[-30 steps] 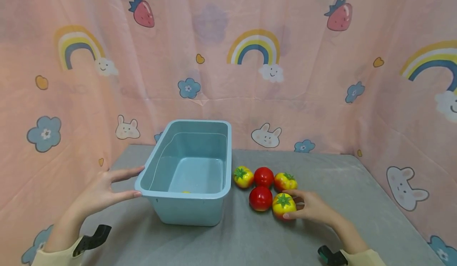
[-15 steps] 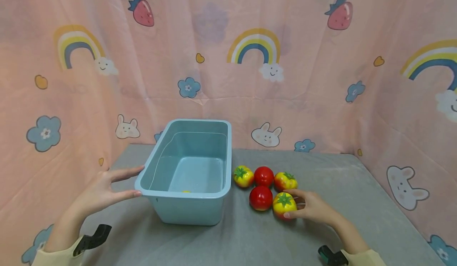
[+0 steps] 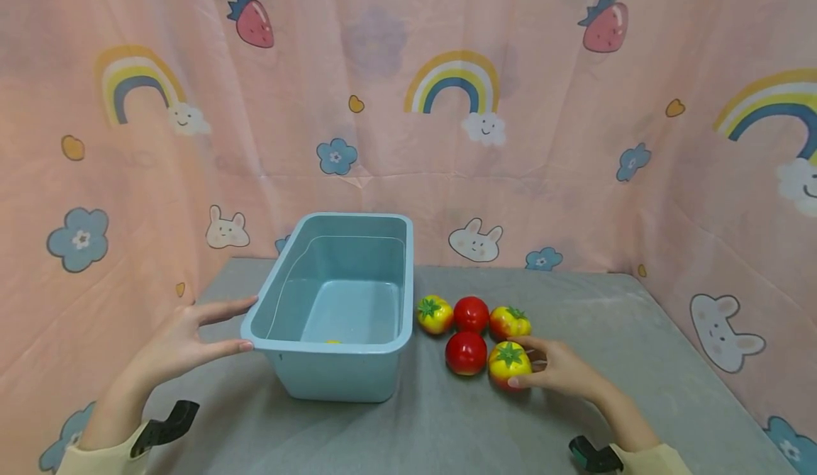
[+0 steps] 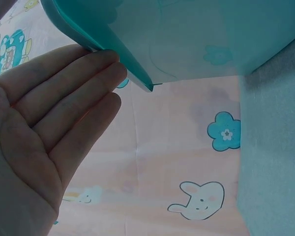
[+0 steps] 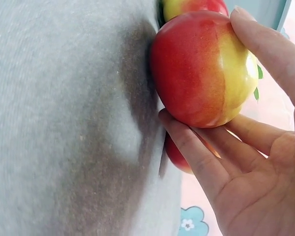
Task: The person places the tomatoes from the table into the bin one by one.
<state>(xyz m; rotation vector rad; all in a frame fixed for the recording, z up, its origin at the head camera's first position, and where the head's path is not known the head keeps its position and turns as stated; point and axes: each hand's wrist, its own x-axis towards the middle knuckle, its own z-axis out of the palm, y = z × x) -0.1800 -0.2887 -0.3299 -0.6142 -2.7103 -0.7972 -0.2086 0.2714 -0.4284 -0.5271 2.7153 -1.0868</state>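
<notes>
At the near end of a small cluster, a yellow-and-red tomato point(image 3: 508, 363) with a green star-shaped top is held by my right hand point(image 3: 558, 369), thumb on one side and fingers on the other. The right wrist view shows this tomato point(image 5: 199, 69) close up, at or just above the cloth; I cannot tell whether it touches. My left hand point(image 3: 169, 340) touches the near left corner of a light blue plastic bin point(image 3: 332, 376). Seen from the left wrist, the fingers point(image 4: 83, 93) lie straight against the bin's rim point(image 4: 108, 49).
Beside the held tomato sit two red, smooth round fruits point(image 3: 466, 353) and two more yellow-and-red tomatoes point(image 3: 435, 315), right of the bin. A bit of something yellow point(image 3: 333, 342) shows inside the bin. Grey cloth point(image 3: 587, 319) covers the table, backed by a pink printed curtain point(image 3: 396, 184).
The held tomato has shifted very slightly to the right with my right hand. My left hand and the bin keep their places.
</notes>
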